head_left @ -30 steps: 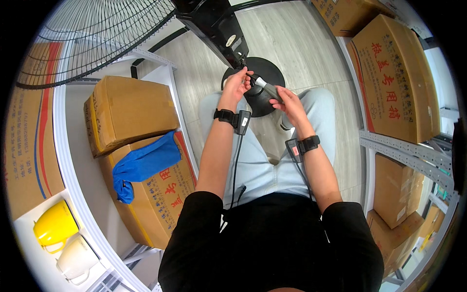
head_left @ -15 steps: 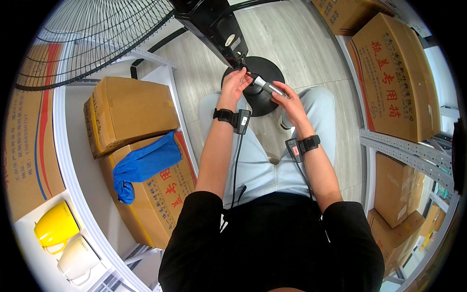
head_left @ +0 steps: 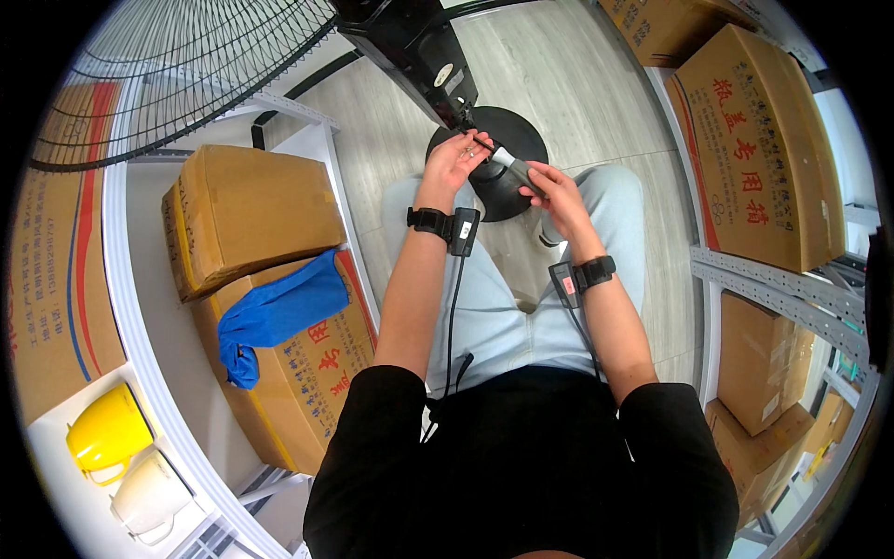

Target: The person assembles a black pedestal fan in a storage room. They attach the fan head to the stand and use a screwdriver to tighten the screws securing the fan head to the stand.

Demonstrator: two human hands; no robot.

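Note:
A screwdriver [head_left: 519,168] with a grey and white handle is gripped by my right hand [head_left: 556,198], its dark shaft pointing up and left. My left hand [head_left: 452,163] is at the lower end of the black fan's housing [head_left: 424,70], beside the screwdriver's tip. Its thumb and forefinger are drawn together there, while the other fingers curl loosely. What they pinch is too small to make out. Below both hands is the fan's round black base [head_left: 503,191], partly hidden by them, between my knees.
The fan's wire grille [head_left: 186,84] spreads across the upper left. Cardboard boxes [head_left: 261,205] and a blue cloth bag [head_left: 284,312] are on my left, with a yellow mug [head_left: 109,433] and a white mug [head_left: 151,494] on a shelf. More boxes [head_left: 759,149] fill the right-hand rack [head_left: 782,284].
The screwdriver's handle has turned in my right hand, whose fingers have shifted along it. My left hand stays by the housing, fingers slightly moved.

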